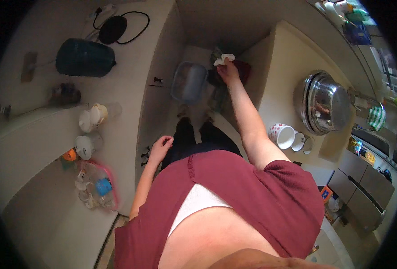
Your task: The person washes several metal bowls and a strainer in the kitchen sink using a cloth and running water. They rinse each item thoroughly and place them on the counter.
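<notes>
My right hand (228, 71) reaches forward and down between the two counters, its fingers closed on a crumpled white piece of paper or cloth (224, 59). Below it, dark and red items (242, 71) stand in shadow near the floor; what they are is hard to tell. To the left of that hand a translucent plastic bin (189, 82) sits on the floor before my feet. My left hand (161, 148) hangs beside the left cabinet, fingers loosely curled, with nothing seen in it.
Along the left counter (134, 43) are a dark green appliance (85, 58), a black round pad with a cable (113, 29), lidded containers (88, 146) and a clear bag of items (96, 186). The right counter holds steel bowls (326, 102) and a flowered mug (281, 136). Cabinet knobs (158, 80) protrude at left.
</notes>
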{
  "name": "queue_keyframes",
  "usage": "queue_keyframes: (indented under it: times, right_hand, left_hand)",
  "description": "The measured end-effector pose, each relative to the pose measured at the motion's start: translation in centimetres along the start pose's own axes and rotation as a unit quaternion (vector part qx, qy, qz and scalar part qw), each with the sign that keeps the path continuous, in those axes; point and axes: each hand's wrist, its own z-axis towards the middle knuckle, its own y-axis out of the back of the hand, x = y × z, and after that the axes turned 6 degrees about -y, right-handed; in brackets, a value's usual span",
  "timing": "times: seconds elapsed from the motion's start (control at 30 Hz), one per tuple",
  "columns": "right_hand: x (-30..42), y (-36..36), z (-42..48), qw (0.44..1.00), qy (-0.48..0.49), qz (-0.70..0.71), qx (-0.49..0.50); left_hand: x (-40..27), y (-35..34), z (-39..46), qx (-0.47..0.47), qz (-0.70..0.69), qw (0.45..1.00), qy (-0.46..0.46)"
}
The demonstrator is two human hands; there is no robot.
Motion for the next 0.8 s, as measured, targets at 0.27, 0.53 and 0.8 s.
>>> queue_keyframes:
  times: [0.27, 0.53, 0.8]
  right_hand:
    - [0.7, -1.3, -8.9, 0.997, 0.029, -0.069, 0.032]
    - [0.2, 4.1, -21.3, 0.93, 0.12, -0.343, 0.063]
    - [-0.5, 9.6, -24.3, 0.783, 0.259, -0.558, 0.096]
  left_hand:
    - [-1.6, -3.2, -0.7, 0.029, 0.047, 0.997, -0.049]
    - [-3.9, -4.3, -1.1, 0.004, 0.07, 0.996, -0.054]
    - [-3.4, -6.3, -1.5, -0.02, 0.0, 0.999, -0.05]
